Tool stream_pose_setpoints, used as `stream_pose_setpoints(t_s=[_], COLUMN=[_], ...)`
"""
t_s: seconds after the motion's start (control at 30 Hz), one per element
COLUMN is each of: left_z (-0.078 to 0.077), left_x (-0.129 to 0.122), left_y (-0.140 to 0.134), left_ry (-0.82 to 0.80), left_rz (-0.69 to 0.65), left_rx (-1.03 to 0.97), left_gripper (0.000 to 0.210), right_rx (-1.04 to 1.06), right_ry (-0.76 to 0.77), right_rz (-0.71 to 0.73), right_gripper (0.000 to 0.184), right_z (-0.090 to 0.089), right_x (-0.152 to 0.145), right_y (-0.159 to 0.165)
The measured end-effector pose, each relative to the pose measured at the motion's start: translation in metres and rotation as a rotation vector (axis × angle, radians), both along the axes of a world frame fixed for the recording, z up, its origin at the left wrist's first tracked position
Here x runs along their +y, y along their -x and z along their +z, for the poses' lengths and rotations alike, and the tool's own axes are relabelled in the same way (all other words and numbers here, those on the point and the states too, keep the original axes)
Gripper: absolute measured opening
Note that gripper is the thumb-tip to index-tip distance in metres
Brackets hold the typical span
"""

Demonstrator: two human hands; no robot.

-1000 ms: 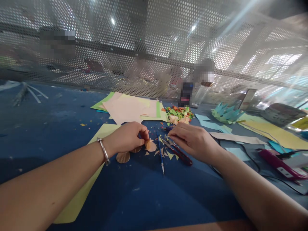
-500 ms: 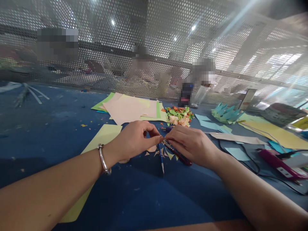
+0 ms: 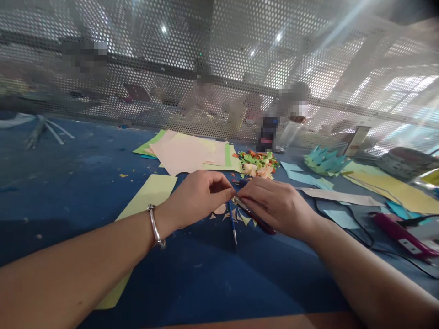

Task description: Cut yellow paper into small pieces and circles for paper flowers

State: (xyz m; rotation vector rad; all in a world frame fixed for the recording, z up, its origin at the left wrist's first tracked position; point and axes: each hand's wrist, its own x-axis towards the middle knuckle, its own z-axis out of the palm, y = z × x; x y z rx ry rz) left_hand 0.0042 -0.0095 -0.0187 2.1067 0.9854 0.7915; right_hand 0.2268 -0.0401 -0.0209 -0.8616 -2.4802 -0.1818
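My left hand (image 3: pixel 200 198), with a silver bangle at the wrist, is closed in a pinch of thumb and forefinger. Opposite it my right hand (image 3: pixel 276 201) is closed too, its fingertips almost meeting the left ones. Whatever lies between the fingertips is too small or hidden to make out. Just below them a thin blue stick with a silvery tip (image 3: pixel 233 226) lies on the table. A dark red-handled tool (image 3: pixel 262 224) shows partly under my right hand. Small pointed paper scraps (image 3: pixel 244 218) and a rounded pale pink paper piece (image 3: pixel 220 209) are scattered beneath my fingers.
A pale yellow paper strip (image 3: pixel 147 194) runs under my left forearm. Stacked paper sheets (image 3: pixel 187 153) and a pile of curled paper pieces (image 3: pixel 259 162) lie behind my hands. On the right are a folded blue paper piece (image 3: pixel 324 160), a magenta power strip (image 3: pixel 401 235) and cables.
The view has shifted slightly, and the things on the table appear a little further right. Both hands keep their fingertips together, with hardly any change in pose.
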Motion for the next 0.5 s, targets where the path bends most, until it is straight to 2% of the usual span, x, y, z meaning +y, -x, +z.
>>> stream_pose_setpoints(t_s=[0.27, 0.5], left_z=[-0.0001, -0.0004], left_x=[0.0002, -0.0007], left_y=[0.0015, -0.0005], left_ry=[0.059, 0.105], left_rz=[-0.045, -0.052], left_rx=[-0.017, -0.046], left_gripper=[0.024, 0.016], right_rx=[-0.010, -0.008], right_ry=[-0.012, -0.016], right_rz=[-0.001, 0.002], right_gripper=[0.019, 0.019], right_z=[0.0016, 0.0027], right_x=[-0.0026, -0.0032], right_y=[-0.0006, 0.0020])
